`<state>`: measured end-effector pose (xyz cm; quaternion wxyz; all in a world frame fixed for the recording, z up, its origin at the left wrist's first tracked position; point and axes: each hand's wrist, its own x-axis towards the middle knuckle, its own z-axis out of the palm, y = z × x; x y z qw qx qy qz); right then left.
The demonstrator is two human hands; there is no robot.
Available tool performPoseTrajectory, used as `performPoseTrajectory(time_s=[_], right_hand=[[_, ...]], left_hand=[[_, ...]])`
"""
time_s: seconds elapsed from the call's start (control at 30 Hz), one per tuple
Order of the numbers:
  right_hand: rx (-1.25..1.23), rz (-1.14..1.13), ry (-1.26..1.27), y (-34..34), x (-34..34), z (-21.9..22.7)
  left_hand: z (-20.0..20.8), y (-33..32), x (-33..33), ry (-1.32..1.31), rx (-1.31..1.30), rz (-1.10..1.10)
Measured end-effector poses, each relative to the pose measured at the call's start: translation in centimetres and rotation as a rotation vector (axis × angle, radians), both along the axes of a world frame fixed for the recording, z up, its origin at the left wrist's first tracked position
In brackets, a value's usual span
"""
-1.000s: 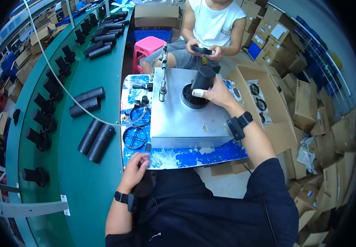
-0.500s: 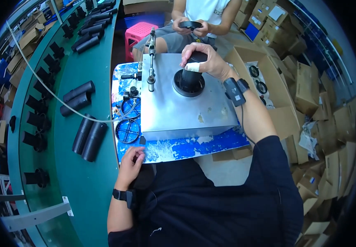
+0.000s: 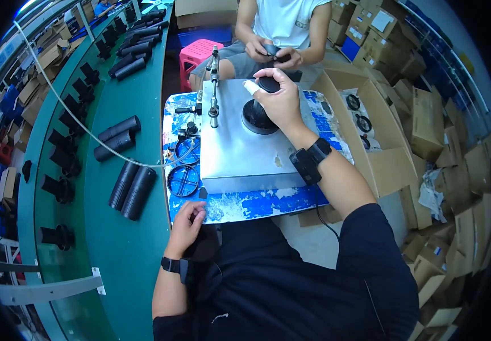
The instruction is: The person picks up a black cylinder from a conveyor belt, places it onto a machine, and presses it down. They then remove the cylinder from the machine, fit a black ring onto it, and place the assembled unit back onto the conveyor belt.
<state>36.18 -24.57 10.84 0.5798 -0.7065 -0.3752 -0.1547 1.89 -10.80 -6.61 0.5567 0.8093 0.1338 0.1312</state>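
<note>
My right hand [image 3: 282,105] is wrapped round the upper part of a black plastic tube [image 3: 269,84] with a wide round flange [image 3: 257,126]. White tape covers one digit of this hand. The flanged tube stands on top of a silver metal box [image 3: 240,162]; my palm and fingers hide much of its shaft. Near the front left edge of a worn blue table [image 3: 245,209], my left hand [image 3: 187,220] rests with its fingers curled in and nothing visible in them.
Metal valve fittings [image 3: 213,105] rise at the box's left side, beside two spoked black rings [image 3: 182,180]. Black tubes [image 3: 132,190] and flanged parts [image 3: 58,188] lie on the green conveyor [image 3: 120,250]. Opposite, a co-worker handles a dark part [image 3: 270,51]. An open carton [image 3: 390,170] stands right.
My right hand has turned about the flanged tube, its taped digit now farther left and its wrist lower. The co-worker has tilted the dark part. The whole view has shifted slightly.
</note>
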Motion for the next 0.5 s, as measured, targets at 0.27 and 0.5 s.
performPoseTrajectory(time_s=[0.27,0.5], right_hand=[[-0.155,0.435,0.077,-1.6,4.3,1.1],[-0.029,-0.078,0.01,0.5,-0.1,-0.3]], left_hand=[[0.2,0.0,-0.2,-0.005,0.052,-0.017],[0.3,-0.2,-0.4,0.008,0.064,-0.005]])
